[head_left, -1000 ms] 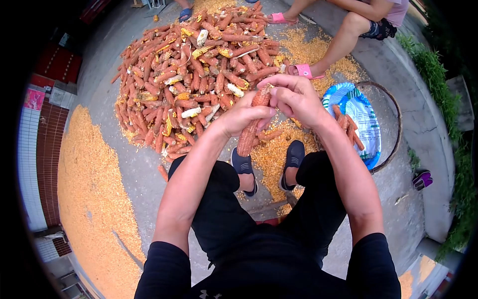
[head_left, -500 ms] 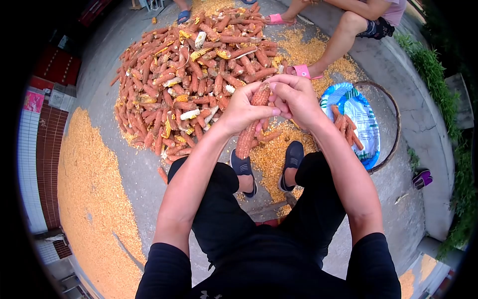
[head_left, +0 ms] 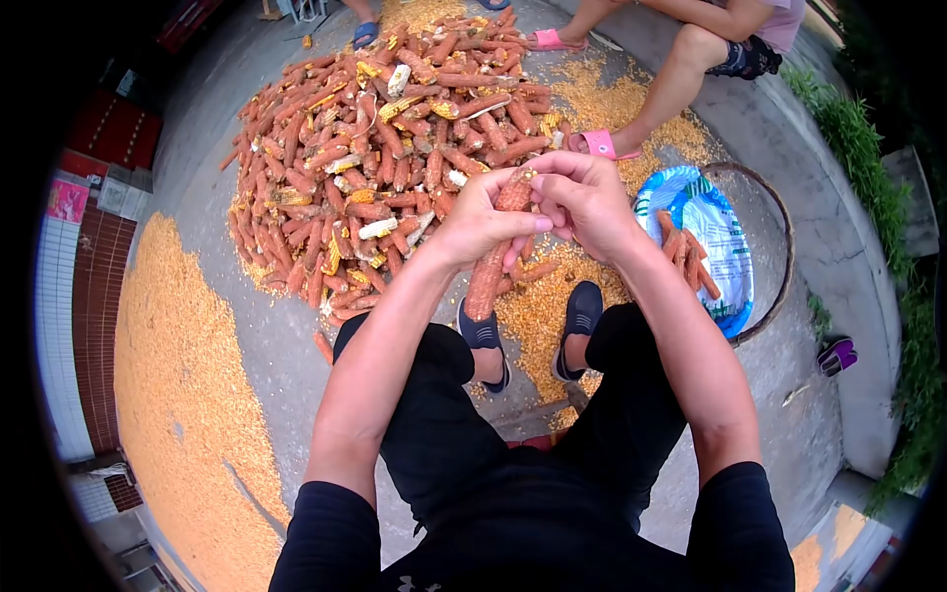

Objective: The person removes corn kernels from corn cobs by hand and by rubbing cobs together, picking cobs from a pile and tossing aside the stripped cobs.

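Observation:
A reddish, mostly stripped corn cob (head_left: 486,283) is tilted in front of my knees. Wrapped around its upper part is my left hand (head_left: 483,219), with the thumb across the cob. My right hand (head_left: 589,205) is closed at the cob's top end, thumb and curled fingers pinching there; a few pale yellow kernels show at that tip. Whether loose kernels sit inside the right fingers is hidden. Beyond my hands lies a big heap of corn cobs (head_left: 335,187), some with yellow kernels still on them. Loose kernels (head_left: 538,321) cover the ground between my shoes.
To the right stands a basket lined with blue-and-white plastic (head_left: 728,247), holding several bare cobs (head_left: 688,259) beside its dark hooped handle (head_left: 786,237). A wide spread of kernels (head_left: 187,395) lies at left. Another person's leg (head_left: 663,99) and pink sandal (head_left: 604,144) are at upper right.
My right fingers have shifted slightly at the cob's top end. My left hand keeps its hold, and the cob stays in nearly the same place.

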